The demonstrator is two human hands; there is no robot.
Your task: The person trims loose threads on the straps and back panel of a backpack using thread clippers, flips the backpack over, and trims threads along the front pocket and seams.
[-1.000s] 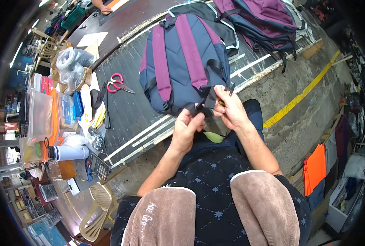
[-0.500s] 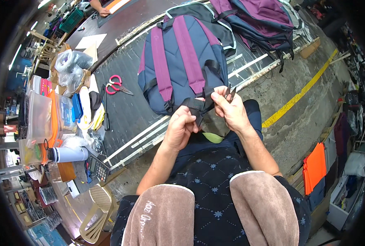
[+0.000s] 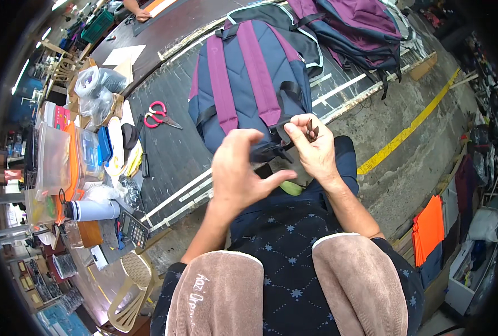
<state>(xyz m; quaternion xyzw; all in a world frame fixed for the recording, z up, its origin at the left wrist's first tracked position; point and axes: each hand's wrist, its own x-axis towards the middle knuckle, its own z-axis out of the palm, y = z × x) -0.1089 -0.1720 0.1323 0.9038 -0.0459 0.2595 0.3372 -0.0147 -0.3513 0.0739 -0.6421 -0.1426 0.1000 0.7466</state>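
Note:
A navy and purple backpack (image 3: 243, 78) lies on the dark table with its shoulder straps facing up. My right hand (image 3: 316, 154) pinches a black webbing strap (image 3: 282, 131) at the backpack's lower edge. A small dark pointed tool (image 3: 312, 132), seemingly thread snips, is tucked in the same hand's fingers. My left hand (image 3: 235, 173) is open, thumb and fingers spread, just left of the strap, and seems to touch nothing. Black strap ends and what looks like a buckle (image 3: 271, 152) hang between my hands, partly blurred.
Red-handled scissors (image 3: 158, 115) lie on the table to the left. Beyond them stand plastic bins (image 3: 53, 157), a white bottle (image 3: 95, 210) and a calculator (image 3: 134, 229). More backpacks (image 3: 355, 33) lie at the back right. A co-worker's hand (image 3: 142, 15) shows at the far table.
My left hand has let go of the black strap, spread its fingers and moved slightly left. My right hand keeps its pinch on the strap, with the tool still in it.

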